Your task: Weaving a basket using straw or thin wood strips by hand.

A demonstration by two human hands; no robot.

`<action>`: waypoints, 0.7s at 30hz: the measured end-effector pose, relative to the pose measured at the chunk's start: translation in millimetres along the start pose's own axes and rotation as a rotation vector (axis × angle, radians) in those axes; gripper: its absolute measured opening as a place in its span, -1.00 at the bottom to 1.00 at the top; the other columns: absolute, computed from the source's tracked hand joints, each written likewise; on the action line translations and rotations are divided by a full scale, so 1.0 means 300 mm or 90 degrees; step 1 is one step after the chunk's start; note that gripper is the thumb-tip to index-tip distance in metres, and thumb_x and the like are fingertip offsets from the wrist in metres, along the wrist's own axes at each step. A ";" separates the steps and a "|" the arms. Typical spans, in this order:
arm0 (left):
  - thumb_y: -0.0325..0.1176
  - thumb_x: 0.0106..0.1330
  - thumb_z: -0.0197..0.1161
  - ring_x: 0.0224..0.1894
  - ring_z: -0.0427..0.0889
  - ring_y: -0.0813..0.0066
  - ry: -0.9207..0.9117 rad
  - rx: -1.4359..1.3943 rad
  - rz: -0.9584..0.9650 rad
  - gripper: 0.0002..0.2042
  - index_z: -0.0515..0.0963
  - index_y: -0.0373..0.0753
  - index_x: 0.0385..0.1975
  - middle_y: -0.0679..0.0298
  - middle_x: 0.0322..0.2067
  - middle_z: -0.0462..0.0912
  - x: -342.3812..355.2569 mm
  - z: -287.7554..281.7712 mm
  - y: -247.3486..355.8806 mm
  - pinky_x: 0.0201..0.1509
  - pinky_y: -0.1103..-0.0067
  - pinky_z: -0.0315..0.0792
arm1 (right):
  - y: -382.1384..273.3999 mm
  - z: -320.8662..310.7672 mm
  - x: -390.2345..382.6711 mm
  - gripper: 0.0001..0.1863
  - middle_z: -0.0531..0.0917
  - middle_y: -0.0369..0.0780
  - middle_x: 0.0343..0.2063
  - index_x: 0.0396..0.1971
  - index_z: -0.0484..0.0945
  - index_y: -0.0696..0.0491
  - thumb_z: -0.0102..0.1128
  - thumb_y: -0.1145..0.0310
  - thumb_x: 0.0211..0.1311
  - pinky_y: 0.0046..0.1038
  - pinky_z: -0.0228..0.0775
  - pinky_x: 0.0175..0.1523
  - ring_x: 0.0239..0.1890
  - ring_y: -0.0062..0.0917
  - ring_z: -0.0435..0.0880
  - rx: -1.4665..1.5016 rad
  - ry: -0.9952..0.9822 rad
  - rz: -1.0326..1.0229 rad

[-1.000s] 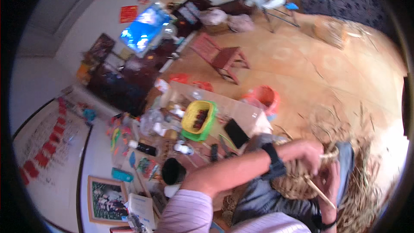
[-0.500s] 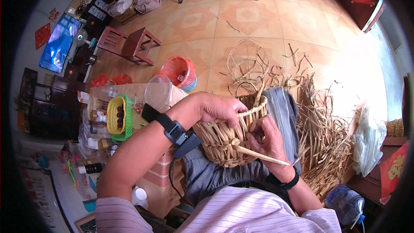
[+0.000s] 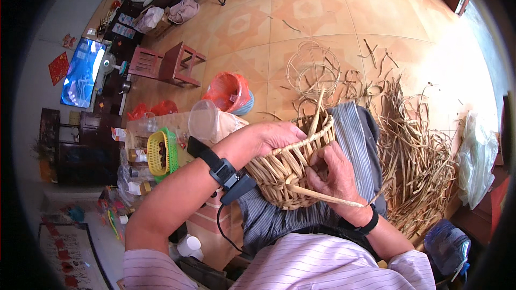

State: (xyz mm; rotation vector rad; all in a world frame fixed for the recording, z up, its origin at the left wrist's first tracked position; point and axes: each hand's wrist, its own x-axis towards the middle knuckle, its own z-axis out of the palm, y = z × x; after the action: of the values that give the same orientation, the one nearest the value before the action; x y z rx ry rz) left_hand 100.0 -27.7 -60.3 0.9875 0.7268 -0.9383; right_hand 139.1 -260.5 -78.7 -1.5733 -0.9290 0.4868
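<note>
A woven basket [image 3: 277,180] of tan dried plant strands rests tilted on my lap, on striped grey cloth. My left hand [image 3: 283,135] reaches over its rim from the left, and the fingers disappear inside. Against the outer right wall is my right hand [image 3: 336,174], thumb and fingers closed together; what they pinch is too small to make out. One thick loose strand [image 3: 322,197] leaves the basket's side and crosses my right wrist. Another strand [image 3: 321,108] sticks up above the far rim.
A big heap of dried strands [image 3: 416,161] lies to the right, near a clear plastic bag [image 3: 475,161] and a water jug [image 3: 447,246]. Beyond my knees is a thin wire-like frame [image 3: 313,70]. At left are a red-lined bin [image 3: 231,92], a low table with yellow and green baskets [image 3: 164,153], and a chair [image 3: 180,64].
My left hand has gone deeper into the basket, its fingers now out of sight. The strand at the far rim stands higher. My right hand stays at the outer wall. The view has shifted slightly.
</note>
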 end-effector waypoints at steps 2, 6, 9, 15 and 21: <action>-0.53 0.42 0.27 -0.33 0.78 0.50 0.022 0.011 -0.003 -0.82 0.64 -0.35 -0.03 0.23 -0.28 0.77 -0.009 0.016 0.009 -0.26 0.55 0.71 | 0.000 -0.004 0.000 -0.69 0.43 -0.10 -0.34 -0.28 0.41 0.10 0.39 0.57 0.06 -0.22 0.43 -0.26 -0.34 -0.12 0.53 -0.010 0.007 -0.008; -0.50 0.39 0.32 -0.33 0.72 0.61 0.070 0.079 0.063 -0.82 0.68 -0.34 -0.07 0.30 -0.29 0.77 -0.033 0.048 0.021 -0.28 0.59 0.65 | 0.000 -0.004 -0.002 -0.69 0.43 -0.09 -0.35 -0.28 0.42 0.11 0.40 0.57 0.04 -0.21 0.43 -0.28 -0.35 -0.12 0.53 0.006 0.015 -0.014; -0.45 0.32 0.38 -0.35 0.64 0.70 0.074 0.356 0.154 -0.81 0.71 -0.36 -0.12 0.35 -0.31 0.77 -0.057 0.037 0.043 -0.28 0.60 0.58 | 0.001 0.001 -0.003 -0.69 0.42 -0.09 -0.37 -0.29 0.42 0.12 0.40 0.57 0.04 -0.22 0.42 -0.29 -0.36 -0.12 0.53 -0.007 0.034 -0.026; -0.43 0.26 0.40 -0.36 0.61 0.69 -0.006 0.578 0.182 -0.79 0.71 -0.38 -0.16 0.38 -0.36 0.76 -0.067 0.004 0.074 -0.23 0.55 0.56 | 0.003 0.006 -0.006 -0.71 0.43 -0.09 -0.36 -0.29 0.44 0.12 0.40 0.55 0.04 -0.23 0.43 -0.28 -0.36 -0.13 0.54 0.019 0.021 0.020; -0.43 0.28 0.41 -0.34 0.65 0.67 0.043 0.317 0.111 -0.80 0.71 -0.33 -0.14 0.34 -0.33 0.76 -0.076 0.033 0.051 -0.25 0.59 0.58 | -0.001 -0.001 -0.004 -0.72 0.44 -0.11 -0.36 -0.28 0.46 0.11 0.41 0.52 0.09 -0.25 0.45 -0.26 -0.36 -0.16 0.55 0.018 0.016 0.017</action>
State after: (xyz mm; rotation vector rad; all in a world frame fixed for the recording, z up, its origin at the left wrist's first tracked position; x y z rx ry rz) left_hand 105.0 -26.0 -31.5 1.5011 0.4574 -0.9557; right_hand 138.7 -261.6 -78.6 -1.5653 -0.8793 0.4962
